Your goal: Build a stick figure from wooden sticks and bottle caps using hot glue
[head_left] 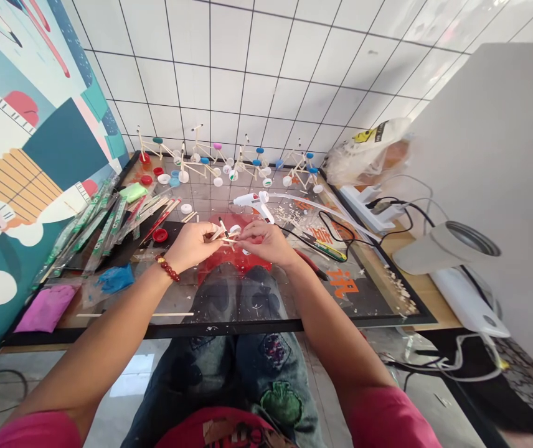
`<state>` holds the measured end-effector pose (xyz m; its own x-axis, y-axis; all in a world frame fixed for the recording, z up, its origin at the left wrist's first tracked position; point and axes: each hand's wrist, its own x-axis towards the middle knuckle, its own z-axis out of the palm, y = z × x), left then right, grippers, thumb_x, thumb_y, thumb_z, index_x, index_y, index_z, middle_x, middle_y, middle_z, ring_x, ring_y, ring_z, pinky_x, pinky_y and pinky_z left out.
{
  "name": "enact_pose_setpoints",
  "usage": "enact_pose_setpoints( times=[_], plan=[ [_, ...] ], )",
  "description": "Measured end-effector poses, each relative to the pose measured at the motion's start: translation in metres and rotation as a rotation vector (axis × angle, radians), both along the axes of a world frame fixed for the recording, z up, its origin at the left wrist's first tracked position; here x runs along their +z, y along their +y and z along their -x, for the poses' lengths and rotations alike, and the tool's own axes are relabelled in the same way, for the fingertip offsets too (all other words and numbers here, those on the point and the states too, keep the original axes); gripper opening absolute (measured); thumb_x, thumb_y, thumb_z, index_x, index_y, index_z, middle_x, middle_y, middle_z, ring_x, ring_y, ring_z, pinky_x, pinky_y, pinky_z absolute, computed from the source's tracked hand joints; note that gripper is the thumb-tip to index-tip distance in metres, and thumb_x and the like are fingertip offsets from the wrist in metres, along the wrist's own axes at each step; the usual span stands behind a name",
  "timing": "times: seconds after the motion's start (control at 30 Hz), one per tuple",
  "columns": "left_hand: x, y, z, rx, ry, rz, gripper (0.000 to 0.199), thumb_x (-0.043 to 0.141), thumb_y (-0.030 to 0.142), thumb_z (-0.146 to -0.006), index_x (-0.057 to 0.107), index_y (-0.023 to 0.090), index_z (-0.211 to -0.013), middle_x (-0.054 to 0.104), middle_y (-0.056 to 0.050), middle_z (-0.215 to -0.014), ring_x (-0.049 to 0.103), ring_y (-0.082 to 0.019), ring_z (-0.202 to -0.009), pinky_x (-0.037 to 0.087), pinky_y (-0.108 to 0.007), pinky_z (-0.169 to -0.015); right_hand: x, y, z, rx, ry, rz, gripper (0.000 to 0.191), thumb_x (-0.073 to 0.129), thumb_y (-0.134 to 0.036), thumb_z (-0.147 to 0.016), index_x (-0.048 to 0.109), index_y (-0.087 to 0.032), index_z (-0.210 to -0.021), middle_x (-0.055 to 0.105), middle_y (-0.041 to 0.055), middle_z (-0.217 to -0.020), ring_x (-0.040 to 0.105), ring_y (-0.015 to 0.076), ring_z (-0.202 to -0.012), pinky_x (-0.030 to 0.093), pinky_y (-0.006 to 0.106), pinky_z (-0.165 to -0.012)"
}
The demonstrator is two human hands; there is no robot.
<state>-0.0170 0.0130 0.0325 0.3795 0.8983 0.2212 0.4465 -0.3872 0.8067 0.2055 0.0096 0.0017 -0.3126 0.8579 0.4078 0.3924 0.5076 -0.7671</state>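
Note:
Over the middle of the glass-topped table [289,298], both hands meet at a small frame of wooden sticks [227,239] with a dark tip and a white cap. My left hand [195,244] has its fingers closed on the frame's left part. From the other side my right hand [265,240] pinches it between thumb and fingertips. Fingers cover part of the joints. A white glue gun [254,202] lies just beyond the right hand. Left of the hands sit a red bottle cap [159,234], a white cap [186,208] and short stick pieces [189,216].
Along the tiled wall stands a row of several small stick bicycles [243,163] with cap wheels. Wrapped sticks [103,227], a blue clay lump [116,278] and a pink clay packet [47,308] lie left. Right are a cutter [332,251], cables, a power strip [369,211] and a plastic bag [369,152].

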Motion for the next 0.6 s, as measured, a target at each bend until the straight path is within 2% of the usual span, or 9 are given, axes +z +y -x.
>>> enact_pose_setpoints(
  times=[0.23,0.47,0.6],
  plan=[
    [-0.001,0.001,0.001,0.001,0.002,0.006,0.026,0.063,0.032,-0.071,0.048,0.019,-0.055,0.042,0.005,-0.055,0.036,-0.01,-0.054,0.031,-0.023,-0.053,-0.003,0.005,-0.004,-0.009,0.03,0.065,0.014,0.072,-0.035,-0.081,0.08,-0.023,-0.083,0.075,0.0037,-0.086,0.067,0.0173,-0.08,0.054,0.031,-0.072],
    [-0.001,0.001,0.001,-0.017,0.011,-0.006,0.022,0.06,0.029,-0.072,0.051,0.018,-0.056,0.043,0.005,-0.055,0.037,-0.01,-0.055,0.03,-0.024,-0.054,-0.003,0.006,-0.01,-0.048,0.02,0.13,0.017,0.067,-0.035,-0.084,0.076,-0.02,-0.082,0.073,0.002,-0.081,0.064,0.0159,-0.075,0.05,0.031,-0.072],
    [0.0,0.001,0.004,0.02,0.003,-0.043,0.022,0.061,0.027,-0.072,0.052,0.017,-0.055,0.044,0.005,-0.054,0.038,-0.01,-0.056,0.031,-0.023,-0.055,0.0,0.004,-0.012,-0.049,-0.028,0.094,0.015,0.067,-0.034,-0.084,0.075,-0.021,-0.083,0.072,0.0028,-0.084,0.064,0.0165,-0.077,0.05,0.031,-0.074]
  ],
)
